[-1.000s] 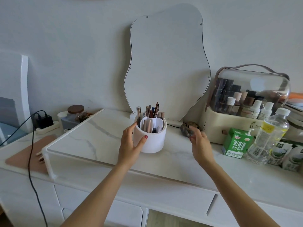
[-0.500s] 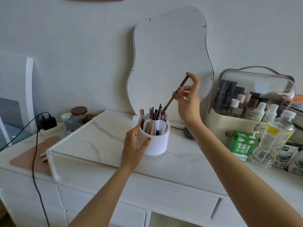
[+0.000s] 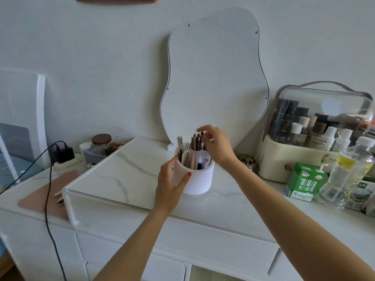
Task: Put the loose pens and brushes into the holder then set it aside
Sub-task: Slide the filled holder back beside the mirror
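Observation:
A white round holder [image 3: 199, 179] stands on the marble riser [image 3: 125, 171], filled with several pens and brushes [image 3: 193, 142] standing upright. My left hand [image 3: 170, 187] grips the holder's left wall, thumb across its front. My right hand [image 3: 217, 147] hovers over the back right of the holder. Its fingertips pinch the top of a brown pencil [image 3: 201, 138], which now stands among the others. The fingertips are motion-blurred.
A wavy mirror [image 3: 213, 78] leans on the wall right behind the holder. To the right sit a brass ball ornament [image 3: 246, 161], a cosmetics case [image 3: 294, 159], a green carton [image 3: 304, 182] and a water bottle [image 3: 349, 175]. On the left are a jar [image 3: 101, 142], a charger cable [image 3: 47, 189] and a brown mat [image 3: 40, 197].
My right hand picked a brown pencil up from beside the ornament, lifted it, then lowered it into the holder. My left hand has kept its grip on the holder.

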